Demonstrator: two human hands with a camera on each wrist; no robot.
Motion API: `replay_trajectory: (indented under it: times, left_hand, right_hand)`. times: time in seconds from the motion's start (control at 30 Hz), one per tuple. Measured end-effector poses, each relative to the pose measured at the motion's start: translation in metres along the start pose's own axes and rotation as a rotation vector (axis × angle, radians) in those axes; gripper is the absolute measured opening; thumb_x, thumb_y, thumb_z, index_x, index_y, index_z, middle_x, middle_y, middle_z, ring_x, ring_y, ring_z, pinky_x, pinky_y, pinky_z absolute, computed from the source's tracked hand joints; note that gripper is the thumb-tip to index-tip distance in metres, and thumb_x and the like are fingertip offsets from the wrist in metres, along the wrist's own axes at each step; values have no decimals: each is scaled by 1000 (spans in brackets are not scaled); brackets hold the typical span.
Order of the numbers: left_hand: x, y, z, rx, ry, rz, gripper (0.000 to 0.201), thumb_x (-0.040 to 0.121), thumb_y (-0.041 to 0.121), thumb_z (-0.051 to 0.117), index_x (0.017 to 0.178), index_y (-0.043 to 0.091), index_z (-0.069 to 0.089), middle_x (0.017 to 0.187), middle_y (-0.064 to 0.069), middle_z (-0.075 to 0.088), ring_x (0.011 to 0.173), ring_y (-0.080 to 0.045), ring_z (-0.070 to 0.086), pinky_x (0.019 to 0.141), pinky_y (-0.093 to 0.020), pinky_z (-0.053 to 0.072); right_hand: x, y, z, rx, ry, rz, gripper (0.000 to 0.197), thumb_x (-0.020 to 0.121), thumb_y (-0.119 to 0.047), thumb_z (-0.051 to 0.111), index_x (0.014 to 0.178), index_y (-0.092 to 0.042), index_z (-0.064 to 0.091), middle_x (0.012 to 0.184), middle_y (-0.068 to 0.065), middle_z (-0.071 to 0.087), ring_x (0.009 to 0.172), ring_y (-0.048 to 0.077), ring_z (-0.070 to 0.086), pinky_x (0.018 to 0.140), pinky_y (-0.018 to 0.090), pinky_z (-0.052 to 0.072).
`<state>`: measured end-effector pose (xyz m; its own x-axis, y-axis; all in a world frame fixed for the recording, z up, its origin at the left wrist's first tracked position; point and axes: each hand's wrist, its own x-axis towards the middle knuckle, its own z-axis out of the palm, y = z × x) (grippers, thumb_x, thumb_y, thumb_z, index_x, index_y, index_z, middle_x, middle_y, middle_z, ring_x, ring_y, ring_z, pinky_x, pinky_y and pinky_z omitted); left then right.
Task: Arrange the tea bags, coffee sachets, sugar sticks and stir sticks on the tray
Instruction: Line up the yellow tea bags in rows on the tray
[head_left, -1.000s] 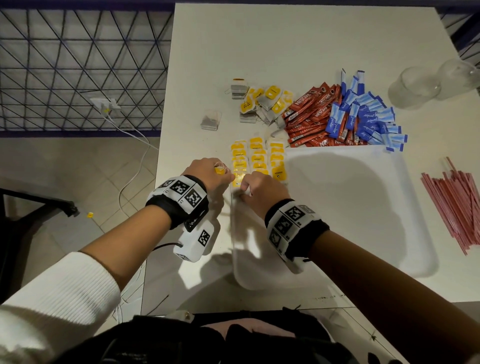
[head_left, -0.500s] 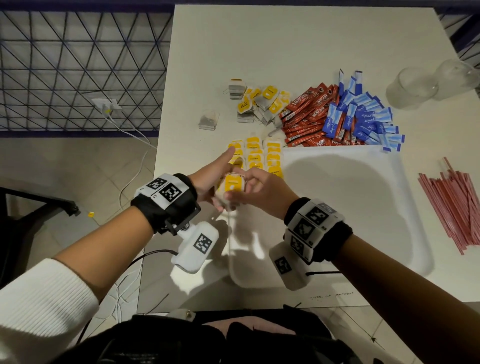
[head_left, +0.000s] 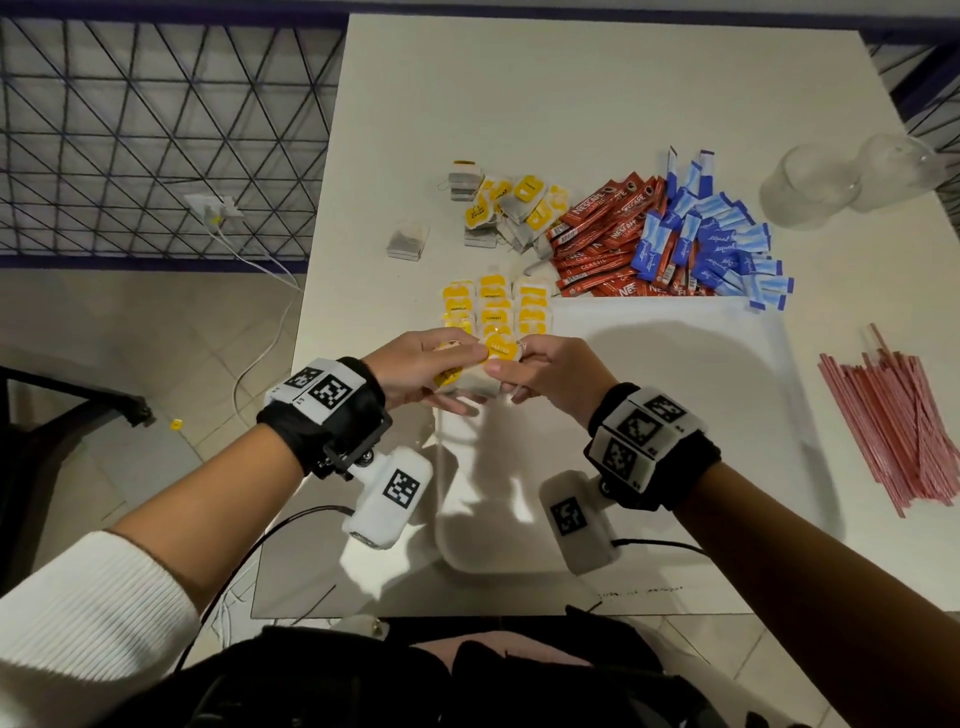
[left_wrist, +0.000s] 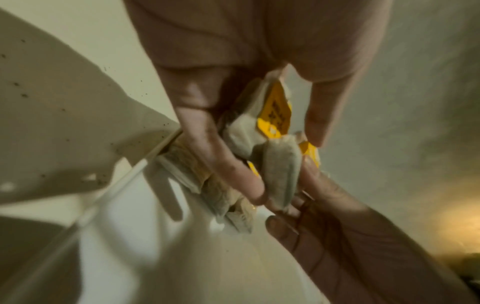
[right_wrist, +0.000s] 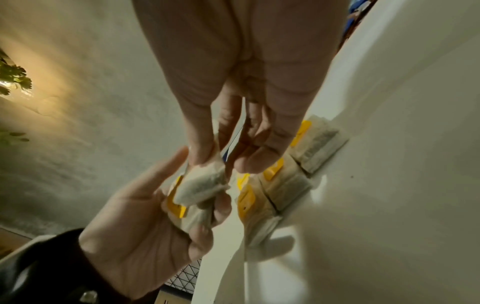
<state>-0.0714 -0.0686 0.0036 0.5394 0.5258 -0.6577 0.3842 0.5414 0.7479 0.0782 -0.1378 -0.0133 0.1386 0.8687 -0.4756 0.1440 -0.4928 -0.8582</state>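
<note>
My left hand (head_left: 457, 364) grips a small stack of tea bags (left_wrist: 262, 123) with yellow tags just above the white tray's (head_left: 675, 415) far left corner. My right hand (head_left: 514, 364) meets it and pinches one tea bag (right_wrist: 202, 185) of that stack between thumb and finger. Rows of tea bags (head_left: 493, 306) lie in that tray corner, just beyond the hands. Behind the tray lie a loose tea bag pile (head_left: 509, 208), red coffee sachets (head_left: 602, 234) and blue sugar sticks (head_left: 717, 244). Red stir sticks (head_left: 893, 431) lie right of the tray.
A single tea bag (head_left: 408, 241) lies alone at the table's left side. Two clear glasses (head_left: 810, 182) stand at the back right. The table's left edge runs close to my left wrist, with floor, a cable and a wire grid beyond.
Both hands have risen from the tray surface beside the rows. The right hand has come over to the stack in the left hand and pinches a bag there.
</note>
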Motion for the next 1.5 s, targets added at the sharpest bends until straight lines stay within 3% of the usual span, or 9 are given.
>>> replay_trajectory:
  times: [0.4, 0.6, 0.83, 0.93, 1.0, 1.1, 1.23, 1.37, 1.5]
  left_hand:
    - [-3, -22, -1, 120, 36, -44, 22, 95, 32, 48, 86, 16, 60, 56, 5, 67, 45, -6, 60, 38, -14, 42]
    - [-5, -31, -2, 265, 22, -55, 29, 97, 29, 44, 75, 16, 57, 59, 9, 65, 40, -5, 50, 36, -13, 33]
    - [-2, -32, 5, 476, 57, -85, 11, 89, 27, 56, 87, 21, 65, 65, 9, 64, 39, -1, 51, 37, -12, 35]
    - [4, -30, 3, 577, 173, -20, 8, 85, 28, 62, 79, 22, 63, 60, 6, 61, 35, 1, 47, 36, -12, 34]
    - [7, -29, 0, 680, 246, 35, 13, 82, 31, 66, 74, 24, 59, 63, 7, 60, 47, -2, 54, 50, -15, 42]
    - [11, -29, -6, 822, 320, 35, 19, 80, 34, 69, 83, 23, 54, 88, 1, 58, 78, -17, 55, 73, -25, 43]
    - [12, -28, -13, 903, 338, -1, 27, 79, 35, 70, 87, 22, 48, 87, 1, 51, 81, -19, 49, 69, -25, 35]
    - [14, -26, -16, 928, 321, -18, 28, 79, 38, 70, 84, 23, 47, 76, 6, 48, 81, -17, 48, 69, -24, 33]
    - [16, -23, -17, 950, 304, -22, 29, 79, 42, 69, 86, 22, 49, 88, 2, 51, 83, -17, 49, 71, -25, 35]
  right_hand:
    - [-3, -2, -4, 70, -87, 60, 30, 81, -11, 68, 60, -9, 48, 57, 6, 58, 55, 15, 54, 57, 19, 50]
    - [1, 5, -3, -343, -73, 35, 43, 79, -20, 70, 47, -14, 41, 47, -1, 50, 35, 3, 40, 50, 18, 38]
    - [15, 10, 4, -540, 77, -48, 49, 79, -18, 70, 49, -15, 31, 53, -2, 31, 54, 14, 31, 54, 22, 28]
    - [20, 12, 5, -679, 116, -80, 28, 82, -27, 68, 68, -9, 52, 75, 5, 48, 81, 22, 43, 76, 30, 40]
    - [20, 13, 6, -755, 117, -67, 31, 82, -32, 66, 95, -5, 59, 97, 9, 51, 101, 24, 42, 90, 32, 37]
    - [15, 13, 8, -670, 209, -142, 31, 78, -28, 72, 94, -10, 52, 94, 3, 46, 97, 23, 46, 84, 31, 39]
    - [3, 15, 11, -680, 124, -169, 39, 75, -21, 75, 89, -15, 39, 96, 7, 45, 79, 24, 45, 76, 35, 42]
    - [-4, 17, 18, -885, 48, -207, 35, 82, -17, 66, 107, -9, 44, 99, 7, 40, 87, 29, 52, 69, 32, 37]
    - [2, 14, 19, -715, 87, -167, 32, 82, -15, 65, 95, -17, 35, 93, 5, 46, 77, 25, 44, 72, 31, 37]
